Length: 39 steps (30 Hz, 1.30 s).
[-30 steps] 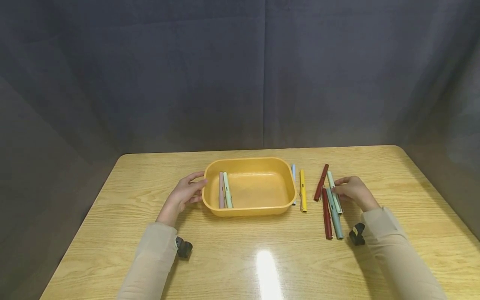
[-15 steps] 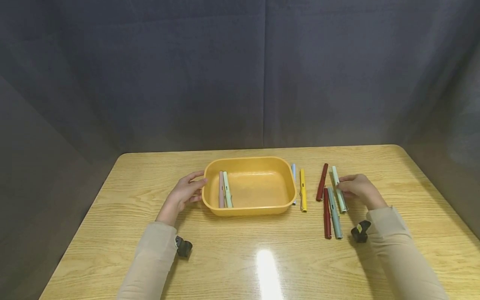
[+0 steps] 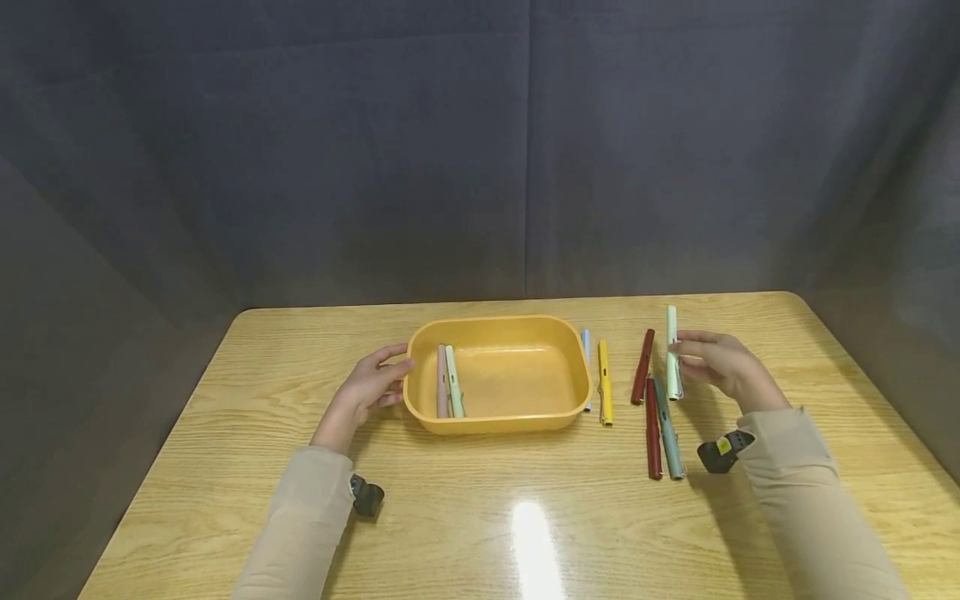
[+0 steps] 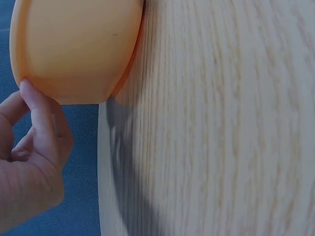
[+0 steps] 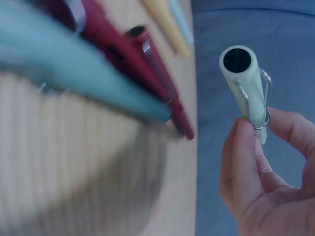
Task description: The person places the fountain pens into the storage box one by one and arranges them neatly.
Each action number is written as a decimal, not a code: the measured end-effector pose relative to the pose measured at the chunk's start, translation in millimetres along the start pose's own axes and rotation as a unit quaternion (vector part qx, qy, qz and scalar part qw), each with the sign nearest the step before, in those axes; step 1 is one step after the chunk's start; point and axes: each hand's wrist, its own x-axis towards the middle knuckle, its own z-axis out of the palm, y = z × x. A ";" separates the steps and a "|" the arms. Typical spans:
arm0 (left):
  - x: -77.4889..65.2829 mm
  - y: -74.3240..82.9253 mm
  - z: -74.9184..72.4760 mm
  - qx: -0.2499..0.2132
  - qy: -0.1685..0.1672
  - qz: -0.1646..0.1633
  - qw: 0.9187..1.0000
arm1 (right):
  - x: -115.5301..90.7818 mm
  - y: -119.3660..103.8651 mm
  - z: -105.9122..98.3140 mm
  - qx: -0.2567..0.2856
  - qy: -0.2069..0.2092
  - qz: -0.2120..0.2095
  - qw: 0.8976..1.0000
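My right hand (image 3: pixel 723 364) pinches a pale green pen (image 3: pixel 672 354) between thumb and fingers, holding it above the table. In the right wrist view that pen (image 5: pixel 244 83) points its dark round end and wire clip at the camera. Just left of it lie two dark red pens (image 3: pixel 643 367) and a grey-blue pen (image 3: pixel 668 429). My left hand (image 3: pixel 369 387) grips the left rim of a yellow-orange plastic tub (image 3: pixel 498 425), thumb over the edge. Inside the tub, a pink pen (image 3: pixel 442 382) and a light green pen (image 3: pixel 454 381) lie side by side at the left end.
A yellow pen (image 3: pixel 606 383) and a light blue pen (image 3: pixel 587 367), partly hidden by the tub, lie to the tub's right. The wooden table (image 3: pixel 450 517) ends at a dark grey curtain (image 3: pixel 375 167) behind and at both sides.
My right hand has drawn the pale green pen away from the red and grey-blue pens, then lifted it up and away from me. The left hand and tub have stayed put.
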 end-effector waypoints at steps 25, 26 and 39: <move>3.1 -2.4 -1.3 -0.001 0.004 -0.002 1.000 | 12.8 -50.2 108.1 0.054 -0.049 -0.060 0.995; 3.0 -2.0 -1.3 -0.001 0.003 -0.001 1.000 | 13.6 -51.0 112.7 0.054 -0.052 -0.062 0.995; 1.2 0.1 0.7 0.005 0.000 0.001 1.000 | 20.7 -45.7 162.2 0.035 -0.045 -0.078 0.995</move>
